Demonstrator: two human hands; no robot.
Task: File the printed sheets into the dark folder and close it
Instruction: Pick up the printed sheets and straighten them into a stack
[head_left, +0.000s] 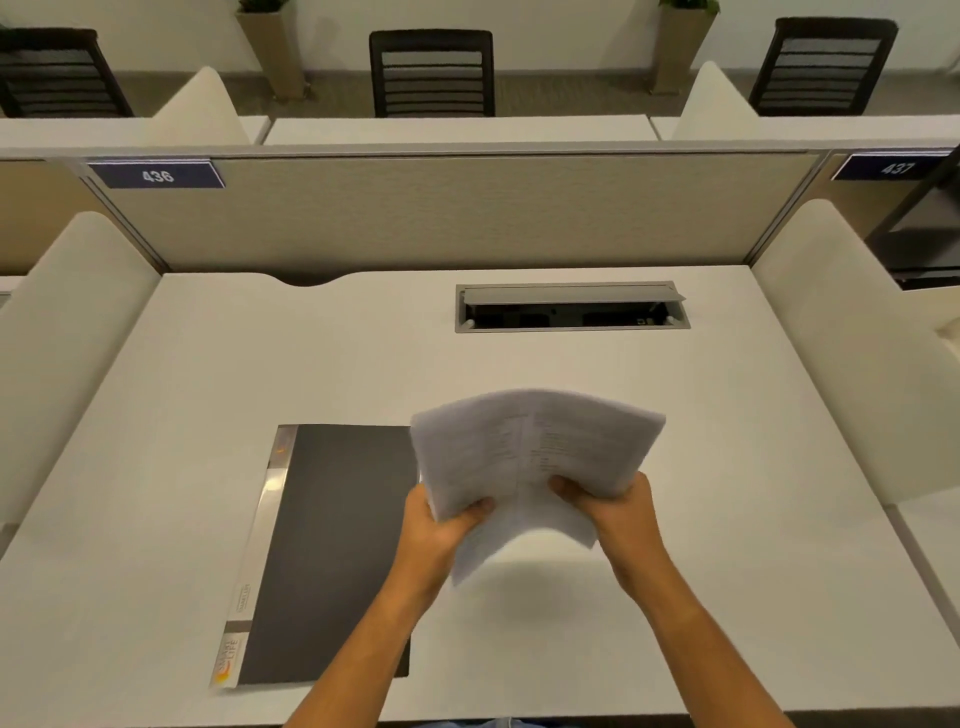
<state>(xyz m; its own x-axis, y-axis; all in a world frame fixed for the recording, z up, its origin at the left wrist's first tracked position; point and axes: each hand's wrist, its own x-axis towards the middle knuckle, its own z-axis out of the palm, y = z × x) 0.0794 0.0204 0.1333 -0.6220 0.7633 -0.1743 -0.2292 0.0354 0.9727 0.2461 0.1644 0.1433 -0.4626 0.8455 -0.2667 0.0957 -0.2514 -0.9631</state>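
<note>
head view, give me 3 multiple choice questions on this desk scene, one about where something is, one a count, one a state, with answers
1. Where does the dark folder lie relative to the printed sheets?
A. to their left on the desk
B. to their right on the desk
C. inside the cable box

2. How many hands grip the sheets?
A. none
B. one
C. two

3. What state is the folder in?
A. closed and flat on the desk
B. open with sheets inside
C. standing upright

Answers:
1. A, the folder rests on the desk left of the sheets, its upper right corner hidden behind them.
2. C, the left hand and the right hand each pinch the near edge of the stack.
3. A, its dark cover faces up and lies flat, and the sheets are held above the desk, not yet filed.
</note>
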